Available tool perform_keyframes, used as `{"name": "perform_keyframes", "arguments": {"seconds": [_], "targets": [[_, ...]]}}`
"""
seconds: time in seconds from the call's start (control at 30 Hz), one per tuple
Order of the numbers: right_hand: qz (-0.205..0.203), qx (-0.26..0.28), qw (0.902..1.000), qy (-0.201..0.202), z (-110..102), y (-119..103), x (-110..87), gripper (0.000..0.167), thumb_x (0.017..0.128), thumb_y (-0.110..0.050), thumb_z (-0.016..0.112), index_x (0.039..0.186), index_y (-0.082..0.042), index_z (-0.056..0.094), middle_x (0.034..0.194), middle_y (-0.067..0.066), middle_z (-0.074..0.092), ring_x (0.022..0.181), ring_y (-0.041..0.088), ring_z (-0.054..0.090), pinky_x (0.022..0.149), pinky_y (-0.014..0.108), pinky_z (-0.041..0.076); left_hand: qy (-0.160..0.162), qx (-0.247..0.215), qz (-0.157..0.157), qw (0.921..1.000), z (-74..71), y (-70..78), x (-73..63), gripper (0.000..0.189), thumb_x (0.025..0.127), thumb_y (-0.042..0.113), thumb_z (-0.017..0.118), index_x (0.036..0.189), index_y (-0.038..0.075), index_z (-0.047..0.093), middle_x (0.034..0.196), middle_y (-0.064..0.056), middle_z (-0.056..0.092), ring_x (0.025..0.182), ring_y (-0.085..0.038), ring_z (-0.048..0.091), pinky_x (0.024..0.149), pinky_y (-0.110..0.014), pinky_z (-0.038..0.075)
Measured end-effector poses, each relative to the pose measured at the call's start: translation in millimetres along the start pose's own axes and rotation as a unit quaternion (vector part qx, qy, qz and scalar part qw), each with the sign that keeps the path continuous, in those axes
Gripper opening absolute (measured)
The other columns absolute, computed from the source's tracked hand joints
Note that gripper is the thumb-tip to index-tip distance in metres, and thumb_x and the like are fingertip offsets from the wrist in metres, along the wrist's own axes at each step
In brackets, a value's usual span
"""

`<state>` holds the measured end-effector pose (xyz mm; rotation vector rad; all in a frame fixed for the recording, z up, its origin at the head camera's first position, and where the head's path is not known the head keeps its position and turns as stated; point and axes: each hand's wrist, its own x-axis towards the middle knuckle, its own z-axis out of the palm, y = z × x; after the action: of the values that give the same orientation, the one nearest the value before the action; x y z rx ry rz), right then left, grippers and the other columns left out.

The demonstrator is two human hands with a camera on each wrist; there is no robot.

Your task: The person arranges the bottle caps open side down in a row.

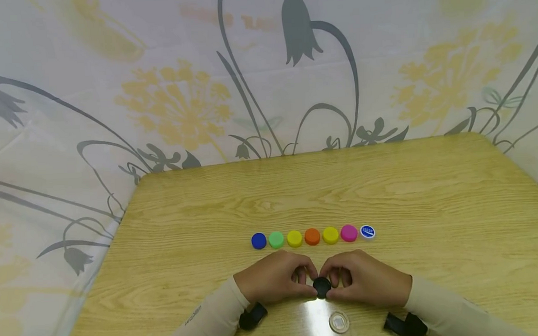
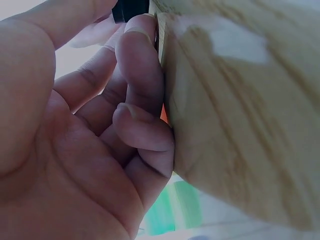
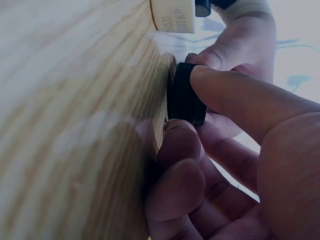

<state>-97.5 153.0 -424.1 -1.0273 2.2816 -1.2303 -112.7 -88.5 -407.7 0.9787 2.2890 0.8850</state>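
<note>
Between both hands is a small round black cap (image 1: pixel 322 288), low over the wooden table or on it. From one side my left hand (image 1: pixel 280 279) pinches it with thumb and fingertips. My right hand (image 1: pixel 366 279) grips the opposite side in the same way. In the right wrist view the black cap (image 3: pixel 186 94) shows edge-on, with the thumb on its rim. Only a dark corner of the cap (image 2: pixel 131 10) shows at the top of the left wrist view. The other fingers of each hand curl down close to the table.
Beyond the hands runs a row of caps: dark blue (image 1: pixel 258 241), light green (image 1: pixel 276 240), yellow (image 1: pixel 294 238), orange (image 1: pixel 312 237), another yellow (image 1: pixel 330 235), pink (image 1: pixel 349 233) and blue-and-white (image 1: pixel 368 232). Nearer lies a pale round piece (image 1: pixel 339 322). Patterned cloth (image 1: pixel 257 98) hangs behind the table (image 1: pixel 207 201).
</note>
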Motion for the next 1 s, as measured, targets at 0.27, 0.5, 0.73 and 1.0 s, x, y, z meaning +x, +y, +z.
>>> {"name": "perform_keyframes", "arguments": {"seconds": [0.27,0.5,0.73,1.0], "targets": [[0.005,-0.007,0.9999,0.012,-1,-1,1.1,0.019,0.090,-0.028,0.076,0.106,-0.020,0.070,0.083,-0.016,0.063,0.067,-0.005,0.056,0.058,0.020,0.052,0.011,-0.018,-0.004,0.9998,-1.4,0.3,-1.2,0.018,0.090,0.028,0.076,0.104,0.019,0.069,0.077,0.015,0.062,0.069,0.005,0.057,0.064,-0.015,0.050],[0.002,0.008,0.9994,0.033,-7,-3,-2.3,0.022,0.093,-0.028,0.073,0.110,-0.016,0.068,0.090,-0.010,0.070,0.078,-0.001,0.063,0.066,0.022,0.055,0.034,-0.071,-0.017,0.9967,-2.0,1.0,0.8,0.020,0.092,0.028,0.074,0.108,0.017,0.069,0.084,0.015,0.069,0.075,0.005,0.063,0.070,-0.016,0.053],[-0.037,-0.010,0.9970,0.068,-9,-3,-2.2,0.022,0.092,-0.022,0.073,0.112,-0.013,0.067,0.094,-0.006,0.069,0.079,-0.001,0.065,0.064,0.022,0.056,0.055,-0.112,-0.017,0.9921,-2.6,0.3,3.2,0.022,0.091,0.026,0.075,0.110,0.016,0.068,0.089,0.013,0.071,0.079,0.003,0.066,0.073,-0.018,0.055],[-0.043,-0.020,0.9941,0.097,-10,-3,-2.9,0.024,0.091,-0.021,0.075,0.113,-0.015,0.066,0.099,-0.002,0.068,0.074,-0.002,0.063,0.061,0.022,0.055,0.075,-0.147,-0.008,0.9862,-3.0,1.4,3.0,0.023,0.090,0.021,0.076,0.111,0.014,0.068,0.092,0.006,0.075,0.081,0.000,0.069,0.074,-0.019,0.056]]}}
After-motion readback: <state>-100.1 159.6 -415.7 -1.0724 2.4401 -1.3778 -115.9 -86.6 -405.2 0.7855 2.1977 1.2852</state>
